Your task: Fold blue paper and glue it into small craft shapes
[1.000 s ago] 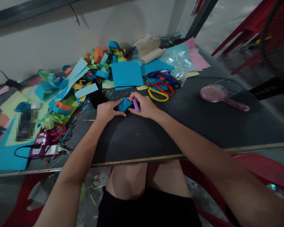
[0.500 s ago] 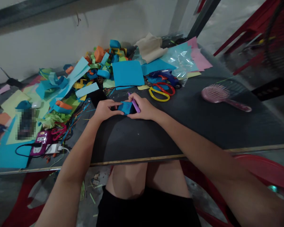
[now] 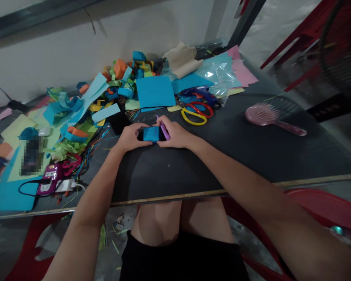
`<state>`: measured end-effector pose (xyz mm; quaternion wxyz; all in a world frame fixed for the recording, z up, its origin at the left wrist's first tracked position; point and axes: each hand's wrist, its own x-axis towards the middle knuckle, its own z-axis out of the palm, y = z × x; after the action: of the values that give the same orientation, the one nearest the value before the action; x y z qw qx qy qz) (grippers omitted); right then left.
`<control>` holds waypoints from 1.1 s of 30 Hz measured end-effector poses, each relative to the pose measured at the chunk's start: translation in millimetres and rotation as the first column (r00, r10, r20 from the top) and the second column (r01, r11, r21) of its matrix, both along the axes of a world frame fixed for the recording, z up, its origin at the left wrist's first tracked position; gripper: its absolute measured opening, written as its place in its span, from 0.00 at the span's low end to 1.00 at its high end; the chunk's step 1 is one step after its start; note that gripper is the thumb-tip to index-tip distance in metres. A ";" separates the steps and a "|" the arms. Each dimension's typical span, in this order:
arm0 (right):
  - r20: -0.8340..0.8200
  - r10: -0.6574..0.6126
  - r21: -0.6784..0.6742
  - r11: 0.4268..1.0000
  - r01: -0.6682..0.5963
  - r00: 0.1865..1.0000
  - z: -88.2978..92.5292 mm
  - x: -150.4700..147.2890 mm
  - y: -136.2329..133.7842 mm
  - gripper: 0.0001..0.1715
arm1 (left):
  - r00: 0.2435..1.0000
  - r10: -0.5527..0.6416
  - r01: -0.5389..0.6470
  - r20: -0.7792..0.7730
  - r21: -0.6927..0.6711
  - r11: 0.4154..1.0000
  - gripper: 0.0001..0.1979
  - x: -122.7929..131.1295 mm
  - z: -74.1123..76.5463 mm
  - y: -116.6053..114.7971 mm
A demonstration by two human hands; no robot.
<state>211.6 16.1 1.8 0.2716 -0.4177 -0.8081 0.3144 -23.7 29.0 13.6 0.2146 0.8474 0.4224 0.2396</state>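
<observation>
- In front of the square blue paper (image 3: 155,92), your left hand (image 3: 130,137) pinches a boxy blue paper piece (image 3: 151,134); squeeze lightly.
- Right hand (image 3: 176,134) clasps it and a slim purple stick (image 3: 164,132).

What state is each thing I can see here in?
Small blue piece: gripped between left hand and right hand.
Purple stick: tilted, in right hand.
Scissors: lying down, blades unclear.
Hairbrush: lying bristles up.
Blue square sheet: spread out.
Tan sheet: crumpled.
Clear plastic: wrinkled.
White adapter: white cable attached.
</observation>
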 end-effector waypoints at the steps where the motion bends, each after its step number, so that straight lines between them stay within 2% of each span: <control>1: -0.027 -0.010 0.009 1.000 0.010 1.000 -1.6 0.9 1.1 0.31 | 1.000 0.017 -0.017 -0.015 0.008 1.000 0.30 0.3 -0.5 0.3; 4: -0.099 -0.016 0.041 0.999 0.020 0.995 -5.0 3.8 4.5 0.30 | 0.996 0.051 -0.049 -0.069 0.032 0.998 0.30 2.0 -1.2 0.4; 12: -0.058 -0.022 0.042 0.999 0.024 0.998 -2.5 4.6 5.1 0.28 | 0.977 0.066 -0.052 -0.204 0.073 0.996 0.31 6.0 -0.8 -3.4; 23: -0.117 -0.009 0.056 0.998 0.015 0.993 -4.6 3.6 4.9 0.28 | 0.986 0.028 -0.018 -0.165 0.059 0.998 0.32 5.9 -0.8 -3.9; 25: -0.128 -0.014 0.086 0.996 0.025 0.992 -5.6 2.9 4.7 0.28 | 0.987 0.040 -0.026 -0.154 0.094 0.995 0.32 5.7 -2.6 -3.8; 30: -0.213 0.012 0.227 0.973 0.038 0.977 -4.4 0.0 1.1 0.26 | 0.994 0.084 -0.062 -0.068 0.277 0.959 0.29 6.2 -7.6 -6.1; 33: -0.228 0.031 0.265 0.964 0.031 0.973 -2.5 -0.8 -1.8 0.25 | 0.993 0.105 -0.080 -0.060 0.329 0.941 0.27 7.2 -7.9 -8.7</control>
<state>210.8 14.3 -0.7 0.4172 -0.3379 -0.8061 0.2490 -16.5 20.2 5.8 0.0439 0.8591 0.4242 0.2832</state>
